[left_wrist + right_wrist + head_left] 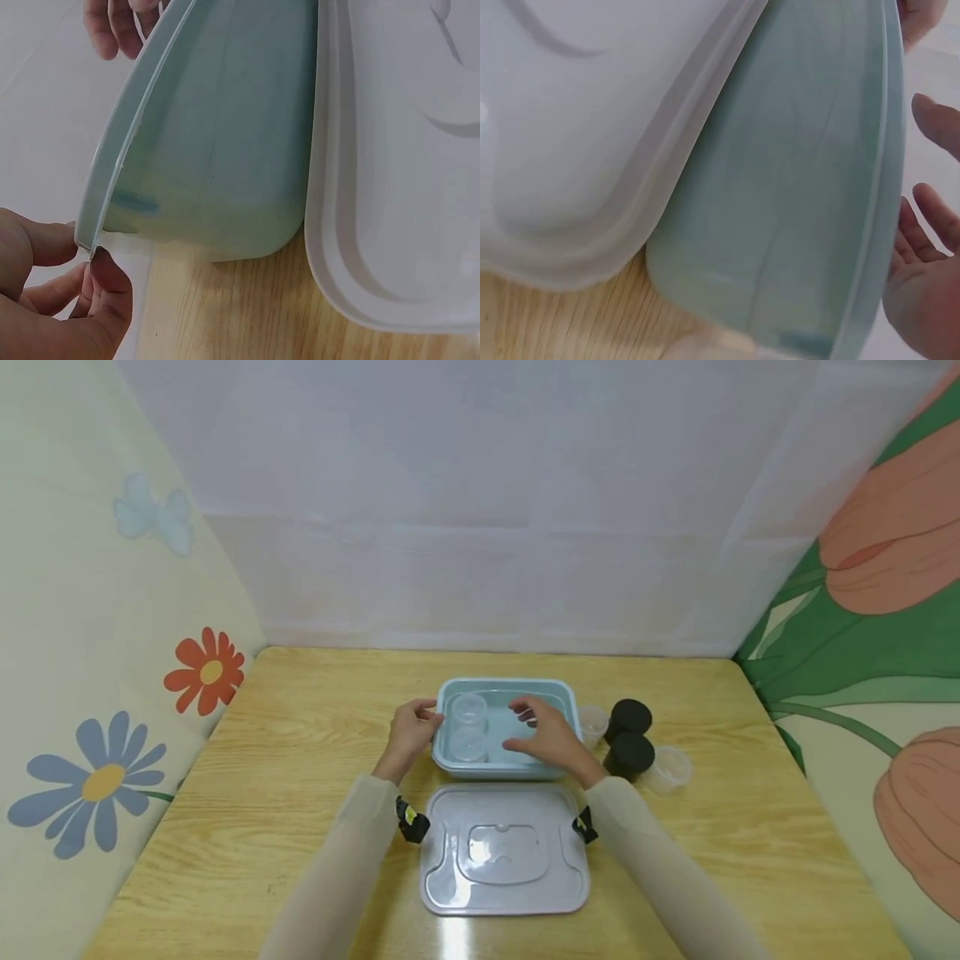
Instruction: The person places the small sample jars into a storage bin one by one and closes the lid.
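A light blue plastic food container (506, 682) stands uncovered on the table. My left hand (411, 731) pinches its left rim between thumb and fingers, seen closely in the left wrist view on the container wall (225, 135). Two small clear plastic cups (469, 710) sit inside, along the left side. Over the right half of the container hovers my right hand (551, 739), fingers spread and slightly bent, with nothing in it. The right wrist view shows those fingers (930, 214) beyond the rim. In front of the container lies a pale, translucent lid (504, 897).
To the right of the container are two black round-topped containers (630, 753), close together. One clear cup (593, 723) is beside the container's right wall, and another clear cup (671, 768) lies farther right. The wooden table (322, 693) ends at a white backdrop.
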Tool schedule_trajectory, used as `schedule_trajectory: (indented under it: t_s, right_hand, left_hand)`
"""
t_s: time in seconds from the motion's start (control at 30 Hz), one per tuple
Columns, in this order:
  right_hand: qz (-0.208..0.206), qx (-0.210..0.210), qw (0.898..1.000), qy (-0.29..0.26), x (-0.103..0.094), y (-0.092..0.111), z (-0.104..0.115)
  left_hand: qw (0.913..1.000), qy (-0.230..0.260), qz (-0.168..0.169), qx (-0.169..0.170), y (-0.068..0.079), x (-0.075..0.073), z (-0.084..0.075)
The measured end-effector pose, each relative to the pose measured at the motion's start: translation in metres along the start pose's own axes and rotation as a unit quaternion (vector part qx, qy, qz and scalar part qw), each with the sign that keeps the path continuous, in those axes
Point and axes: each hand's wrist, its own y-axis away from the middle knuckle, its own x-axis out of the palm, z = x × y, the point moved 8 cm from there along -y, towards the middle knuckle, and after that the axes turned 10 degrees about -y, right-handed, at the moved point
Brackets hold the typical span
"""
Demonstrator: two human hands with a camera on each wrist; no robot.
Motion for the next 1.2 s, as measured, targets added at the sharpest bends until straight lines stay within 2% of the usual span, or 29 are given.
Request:
schedule_trajectory:
  t_s: [0.23, 0.47, 0.83, 1.07, 1.2]
  right_hand:
    - [-0.02, 0.005, 1.0, -0.001, -0.015, 0.01, -0.005]
    - [-0.03, 0.017, 0.999, -0.005, -0.03, 0.022, -0.011]
    - [-0.08, 0.047, 0.996, 0.017, -0.068, 0.047, -0.024]
    - [-0.097, 0.039, 0.994, 0.025, -0.089, 0.058, -0.031]
    - [-0.11, 0.05, 0.992, 0.024, -0.1, 0.064, -0.033]
  left_hand:
    - [0.9997, -0.023, -0.001, 0.0, -0.003, 0.001, 0.001]
    - [0.9998, -0.018, 0.007, -0.006, -0.004, 0.001, 0.001]
    - [0.9993, -0.027, 0.025, -0.005, -0.006, 0.005, -0.003]
    - [0.999, -0.036, 0.025, -0.002, -0.005, 0.004, -0.006]
    - [0.999, -0.036, 0.026, -0.004, -0.004, 0.003, -0.007]
